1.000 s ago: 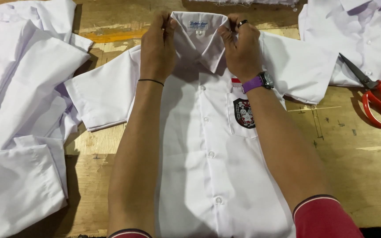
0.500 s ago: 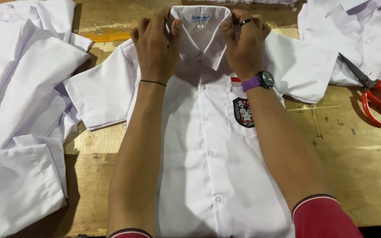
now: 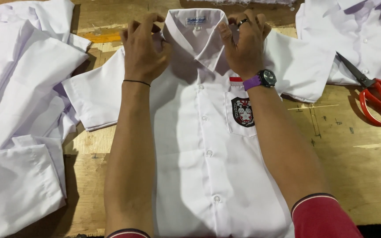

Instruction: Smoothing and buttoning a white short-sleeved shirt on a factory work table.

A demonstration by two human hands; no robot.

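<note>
Shirt (image 3: 208, 145) lies flat on table (image 3: 353, 167). Hands (image 3: 144, 50) (image 3: 243, 44) on its collar (image 3: 197, 35). Shirt pile (image 3: 18, 110) left of it; scissors (image 3: 371, 94) right.

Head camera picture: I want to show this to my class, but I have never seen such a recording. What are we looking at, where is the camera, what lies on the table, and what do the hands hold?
The camera sits on a person's head and looks down, so the two bare arms are that person's own. A white short-sleeved shirt lies buttoned and face up on a wooden table. The left hand and the right hand, which wears a ring and a purple-strapped watch, each pinch the shirt's collar at one side. More white shirts lie piled at the left, another white shirt at the upper right, with red-handled scissors beside it.
</note>
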